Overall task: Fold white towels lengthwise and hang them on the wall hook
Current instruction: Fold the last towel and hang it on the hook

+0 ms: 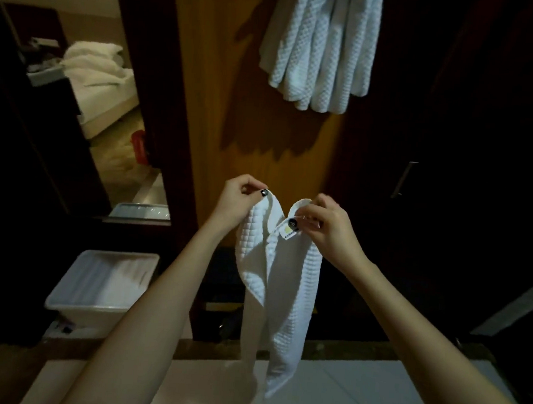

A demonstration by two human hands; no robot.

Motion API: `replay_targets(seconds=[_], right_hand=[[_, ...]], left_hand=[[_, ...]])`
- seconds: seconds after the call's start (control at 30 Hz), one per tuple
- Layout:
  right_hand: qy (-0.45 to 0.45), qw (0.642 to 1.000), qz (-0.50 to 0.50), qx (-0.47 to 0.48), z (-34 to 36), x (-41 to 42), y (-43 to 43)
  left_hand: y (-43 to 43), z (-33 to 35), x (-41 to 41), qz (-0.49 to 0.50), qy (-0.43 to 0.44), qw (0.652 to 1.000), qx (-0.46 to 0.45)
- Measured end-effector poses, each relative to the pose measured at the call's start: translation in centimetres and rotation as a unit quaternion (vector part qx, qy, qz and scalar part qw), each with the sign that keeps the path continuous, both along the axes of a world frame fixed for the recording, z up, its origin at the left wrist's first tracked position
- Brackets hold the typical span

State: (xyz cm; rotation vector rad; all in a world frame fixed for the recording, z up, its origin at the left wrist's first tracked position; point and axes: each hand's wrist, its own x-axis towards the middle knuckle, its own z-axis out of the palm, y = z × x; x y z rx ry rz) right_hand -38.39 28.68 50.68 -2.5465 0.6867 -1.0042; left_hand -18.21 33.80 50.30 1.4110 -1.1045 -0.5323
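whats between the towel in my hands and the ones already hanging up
Only bare wood panel, crossed by a shadow, separates the held towel from the hung towels, as the head view shows.

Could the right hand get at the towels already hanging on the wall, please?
Probably yes: nothing stands between the right hand and the hung towels above it, though it pinches the held towel.

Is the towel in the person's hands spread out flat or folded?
Folded lengthwise, loosely. The towel hangs as a narrow doubled strip, its top corners pinched close together by the left hand and right hand.
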Motion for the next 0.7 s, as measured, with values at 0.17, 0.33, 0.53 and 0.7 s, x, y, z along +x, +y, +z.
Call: replay_targets(seconds=[0.17,0.33,0.53,0.7], right_hand=[[0.014,0.999,-0.012,0.048,3.4,-0.4,-4.6],[-0.013,0.99,0.03,0.139,4.7,-0.1,-7.5],[-0.062,0.993,-0.059,0.08,4.5,0.3,-10.5],[-0.113,0.983,-0.115,0.085,4.0,-0.6,-12.6]], left_hand=[[-5.4,3.2,-1.3,-0.095,-0.037,0.995,-0.02],[-9.9,5.3,-2.6,-0.172,-0.074,0.981,-0.052],[-13.6,6.4,-1.3,-0.241,-0.067,0.967,-0.043],[-15.2,6.1,0.7,-0.286,-0.08,0.955,-0.014]])
